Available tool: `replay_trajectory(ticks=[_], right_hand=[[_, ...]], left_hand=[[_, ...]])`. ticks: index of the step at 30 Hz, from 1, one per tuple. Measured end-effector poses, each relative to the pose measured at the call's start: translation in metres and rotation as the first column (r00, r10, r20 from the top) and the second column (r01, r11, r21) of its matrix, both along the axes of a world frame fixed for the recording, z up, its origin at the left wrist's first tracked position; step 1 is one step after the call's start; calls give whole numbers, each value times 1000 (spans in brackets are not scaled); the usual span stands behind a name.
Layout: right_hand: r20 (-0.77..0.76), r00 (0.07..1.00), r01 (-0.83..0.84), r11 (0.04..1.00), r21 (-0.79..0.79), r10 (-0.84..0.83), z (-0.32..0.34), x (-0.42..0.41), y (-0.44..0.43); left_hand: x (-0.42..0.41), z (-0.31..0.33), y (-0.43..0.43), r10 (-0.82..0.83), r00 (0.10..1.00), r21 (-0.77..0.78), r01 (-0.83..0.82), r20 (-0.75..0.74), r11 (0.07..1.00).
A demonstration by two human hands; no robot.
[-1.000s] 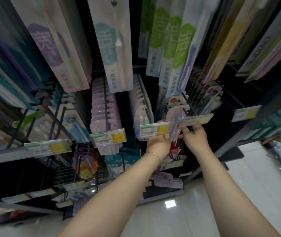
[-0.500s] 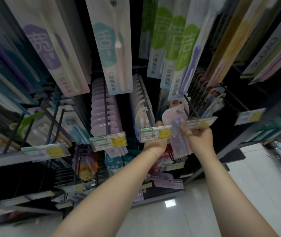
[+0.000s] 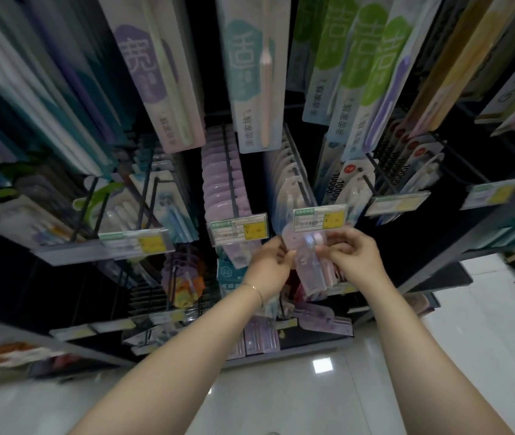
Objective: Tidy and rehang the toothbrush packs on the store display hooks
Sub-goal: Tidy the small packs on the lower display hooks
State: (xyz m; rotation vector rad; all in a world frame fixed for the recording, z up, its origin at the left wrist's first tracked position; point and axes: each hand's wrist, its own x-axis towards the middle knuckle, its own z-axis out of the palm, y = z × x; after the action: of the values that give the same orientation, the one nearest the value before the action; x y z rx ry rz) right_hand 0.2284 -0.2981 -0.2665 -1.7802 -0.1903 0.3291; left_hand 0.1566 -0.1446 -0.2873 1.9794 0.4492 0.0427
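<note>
Left hand [image 3: 270, 266] pinches the left edge of a pale pink toothbrush pack [image 3: 308, 265]. Right hand [image 3: 355, 259] pinches its right edge near the top, fingers curled on it. The pack is at frame centre, just under the price tag [image 3: 319, 217] at the tip of the hook [image 3: 303, 177]. The two-sided hold likely keeps the hang-hole level for threading; the hole itself isn't visible. The tag sits right in the way of the hook tip. Similar packs [image 3: 281, 171] already crowd that hook. Lilac packs [image 3: 215, 183] hang left of centre, "10000" packs [image 3: 356, 180] right of centre.
</note>
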Motion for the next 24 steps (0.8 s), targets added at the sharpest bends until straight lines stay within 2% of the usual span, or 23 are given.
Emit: replay_trajectory(ticks=[7, 10, 19, 24], right_hand=[[64, 977, -201, 979, -25, 202, 13, -28, 42], [79, 962, -260, 965, -37, 262, 19, -37, 62], [8, 990, -144, 984, 103, 144, 22, -50, 96], [1, 999, -54, 981, 188, 55, 23, -53, 95]], left_hand=[[-54, -5, 34, 43, 998, 71, -46, 41, 996], [-69, -6, 48, 112, 992, 33, -114, 62, 993], [-78, 7, 73, 250, 956, -124, -232, 154, 965], [-66, 18, 77, 230, 957, -74, -220, 179, 973]])
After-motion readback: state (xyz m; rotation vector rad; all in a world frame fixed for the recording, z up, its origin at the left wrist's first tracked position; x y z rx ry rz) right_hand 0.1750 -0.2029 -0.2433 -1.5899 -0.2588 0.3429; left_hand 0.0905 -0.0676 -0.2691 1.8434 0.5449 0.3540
